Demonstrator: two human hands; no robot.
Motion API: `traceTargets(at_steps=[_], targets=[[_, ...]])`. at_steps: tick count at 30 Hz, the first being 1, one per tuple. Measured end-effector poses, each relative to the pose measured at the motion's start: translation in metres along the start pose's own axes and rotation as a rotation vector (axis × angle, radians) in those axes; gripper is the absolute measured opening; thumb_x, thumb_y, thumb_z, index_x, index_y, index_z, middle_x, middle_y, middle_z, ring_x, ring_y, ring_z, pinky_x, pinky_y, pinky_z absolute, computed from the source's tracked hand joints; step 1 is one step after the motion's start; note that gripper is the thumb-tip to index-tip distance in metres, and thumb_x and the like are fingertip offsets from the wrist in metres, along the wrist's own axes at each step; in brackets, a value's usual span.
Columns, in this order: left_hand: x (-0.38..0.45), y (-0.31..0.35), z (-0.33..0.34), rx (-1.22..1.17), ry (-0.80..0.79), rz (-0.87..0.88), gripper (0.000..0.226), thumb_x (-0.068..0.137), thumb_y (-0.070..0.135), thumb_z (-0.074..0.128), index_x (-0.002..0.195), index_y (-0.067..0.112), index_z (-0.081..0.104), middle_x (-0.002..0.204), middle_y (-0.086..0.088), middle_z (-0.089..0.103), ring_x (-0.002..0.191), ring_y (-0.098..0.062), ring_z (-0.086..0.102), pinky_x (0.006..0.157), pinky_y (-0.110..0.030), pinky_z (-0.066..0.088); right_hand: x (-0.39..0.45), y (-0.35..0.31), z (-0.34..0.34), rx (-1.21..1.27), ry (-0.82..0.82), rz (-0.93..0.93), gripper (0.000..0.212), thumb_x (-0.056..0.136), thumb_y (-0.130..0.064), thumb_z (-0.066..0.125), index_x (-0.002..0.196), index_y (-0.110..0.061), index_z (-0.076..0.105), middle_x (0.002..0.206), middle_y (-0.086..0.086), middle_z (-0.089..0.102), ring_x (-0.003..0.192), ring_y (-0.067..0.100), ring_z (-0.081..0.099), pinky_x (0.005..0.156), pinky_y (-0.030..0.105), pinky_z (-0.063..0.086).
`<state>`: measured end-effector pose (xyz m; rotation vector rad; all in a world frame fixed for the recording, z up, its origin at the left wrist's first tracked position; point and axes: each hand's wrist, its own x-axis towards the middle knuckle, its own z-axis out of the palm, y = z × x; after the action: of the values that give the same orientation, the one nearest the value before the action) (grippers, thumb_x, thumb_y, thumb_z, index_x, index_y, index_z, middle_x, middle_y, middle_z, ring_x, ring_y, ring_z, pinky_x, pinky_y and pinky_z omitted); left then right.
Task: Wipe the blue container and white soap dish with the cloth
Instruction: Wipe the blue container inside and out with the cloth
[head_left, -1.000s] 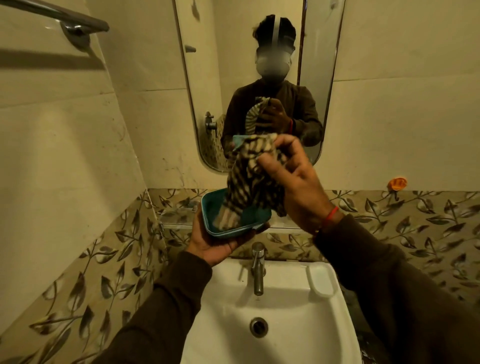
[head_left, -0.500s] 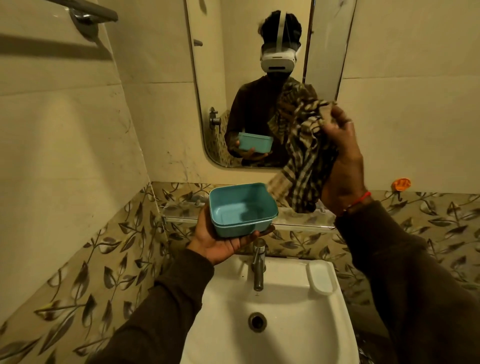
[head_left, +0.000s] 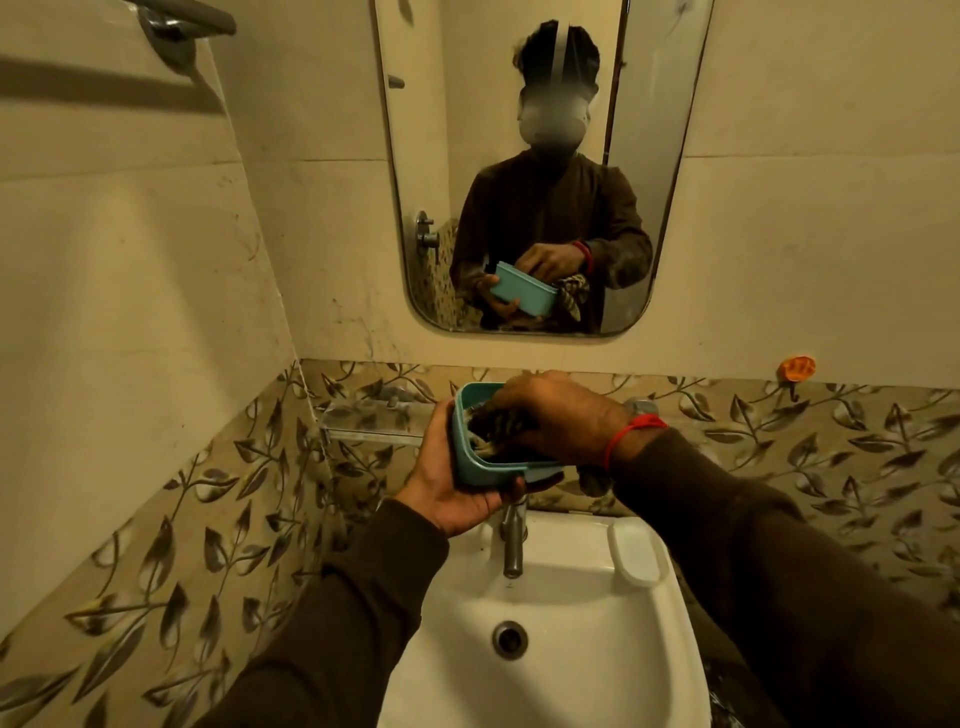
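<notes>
My left hand holds the blue container from below and the side, above the tap. My right hand presses the striped cloth down inside the container, and most of the cloth is hidden under the hand. A corner of the cloth hangs below my right wrist. The white soap dish lies on the right rim of the sink, apart from both hands.
A white sink with a metal tap is directly below the hands. A glass shelf runs along the leaf-patterned tiles behind them. A mirror hangs above, a towel bar at top left, an orange hook on the right.
My right hand came down from beside the mirror and pushed the cloth into the container. My left hand lowered and tilted the container a little.
</notes>
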<state>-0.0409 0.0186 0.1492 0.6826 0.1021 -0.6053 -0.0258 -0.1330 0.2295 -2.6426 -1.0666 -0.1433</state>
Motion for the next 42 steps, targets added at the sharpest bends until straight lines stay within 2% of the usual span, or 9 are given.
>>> traceTargets(at_steps=[6, 9, 15, 21, 25, 31, 36, 39, 42], targets=[[0.001, -0.01, 0.005, -0.052, -0.037, -0.011, 0.075, 0.084, 0.068, 0.057, 0.133, 0.011, 0.061, 0.113, -0.029, 0.071, 0.093, -0.047, 0.072, 0.065, -0.05, 0.06, 0.004, -0.009, 0.009, -0.216, 0.1, -0.126, 0.035, 0.086, -0.02, 0.067, 0.12, -0.021, 0.06, 0.109, 0.004, 0.066, 0.1, 0.023, 0.064, 0.081, 0.029, 0.052], [0.004, -0.005, 0.002, 0.024, 0.001, 0.09, 0.074, 0.07, 0.064, 0.066, 0.123, 0.013, 0.071, 0.118, -0.025, 0.07, 0.103, -0.044, 0.069, 0.084, -0.057, 0.058, 0.005, -0.014, 0.018, -0.412, 0.15, -0.129, 0.037, 0.085, -0.026, 0.068, 0.118, -0.015, 0.06, 0.109, 0.01, 0.063, 0.099, 0.03, 0.063, 0.076, 0.042, 0.057], [0.005, 0.002, -0.006, 0.155, 0.073, 0.14, 0.08, 0.068, 0.062, 0.063, 0.132, 0.015, 0.064, 0.137, -0.025, 0.059, 0.122, -0.045, 0.055, 0.111, -0.056, 0.036, -0.001, -0.001, 0.022, -0.506, 0.084, 0.006, 0.04, 0.089, -0.035, 0.064, 0.126, -0.021, 0.058, 0.116, 0.007, 0.063, 0.108, 0.027, 0.059, 0.082, 0.038, 0.053], [0.008, -0.004, -0.003, 0.18, 0.085, 0.272, 0.071, 0.072, 0.06, 0.059, 0.124, 0.013, 0.069, 0.112, -0.017, 0.067, 0.105, -0.034, 0.059, 0.087, -0.049, 0.054, 0.002, -0.012, 0.017, -0.598, -0.137, 0.14, 0.036, 0.093, -0.028, 0.059, 0.127, -0.017, 0.055, 0.116, 0.009, 0.062, 0.106, 0.03, 0.062, 0.083, 0.042, 0.053], [0.013, 0.002, -0.002, 0.214, 0.086, 0.324, 0.075, 0.083, 0.054, 0.048, 0.141, 0.007, 0.051, 0.123, -0.018, 0.059, 0.109, -0.034, 0.055, 0.082, -0.048, 0.055, -0.002, -0.018, 0.019, -0.579, -0.232, 0.142, 0.038, 0.092, -0.032, 0.06, 0.126, -0.015, 0.055, 0.114, 0.008, 0.063, 0.103, 0.029, 0.064, 0.081, 0.04, 0.054], [0.018, -0.004, -0.008, 0.166, 0.038, 0.331, 0.077, 0.072, 0.054, 0.058, 0.136, 0.012, 0.058, 0.119, -0.018, 0.066, 0.103, -0.034, 0.066, 0.082, -0.051, 0.056, -0.001, -0.016, 0.013, -0.071, -0.227, 0.146, 0.041, 0.088, -0.022, 0.065, 0.128, -0.015, 0.056, 0.123, 0.008, 0.062, 0.111, 0.024, 0.059, 0.095, 0.036, 0.05], [0.019, 0.005, -0.009, 0.14, -0.063, 0.338, 0.073, 0.061, 0.055, 0.075, 0.12, 0.01, 0.073, 0.113, -0.019, 0.072, 0.105, -0.033, 0.07, 0.087, -0.049, 0.058, -0.002, -0.026, 0.02, 0.365, -0.024, 0.199, 0.03, 0.087, -0.011, 0.065, 0.116, -0.017, 0.061, 0.11, 0.005, 0.067, 0.101, 0.019, 0.063, 0.078, 0.024, 0.05], [0.018, 0.012, -0.014, 0.152, -0.072, 0.311, 0.084, 0.046, 0.058, 0.086, 0.115, 0.01, 0.075, 0.115, -0.019, 0.07, 0.107, -0.034, 0.067, 0.098, -0.048, 0.05, -0.006, -0.025, 0.011, 0.895, -0.062, 0.286, 0.03, 0.086, -0.007, 0.067, 0.115, -0.016, 0.061, 0.108, 0.003, 0.069, 0.098, 0.015, 0.067, 0.081, 0.024, 0.057], [0.019, 0.011, -0.016, 0.085, -0.055, 0.307, 0.08, 0.058, 0.066, 0.075, 0.115, 0.01, 0.076, 0.12, -0.021, 0.069, 0.108, -0.036, 0.068, 0.102, -0.049, 0.048, -0.004, -0.03, 0.005, 1.106, 0.004, 0.308, 0.037, 0.085, -0.003, 0.068, 0.12, -0.012, 0.061, 0.112, 0.009, 0.07, 0.104, 0.02, 0.067, 0.088, 0.03, 0.056]])
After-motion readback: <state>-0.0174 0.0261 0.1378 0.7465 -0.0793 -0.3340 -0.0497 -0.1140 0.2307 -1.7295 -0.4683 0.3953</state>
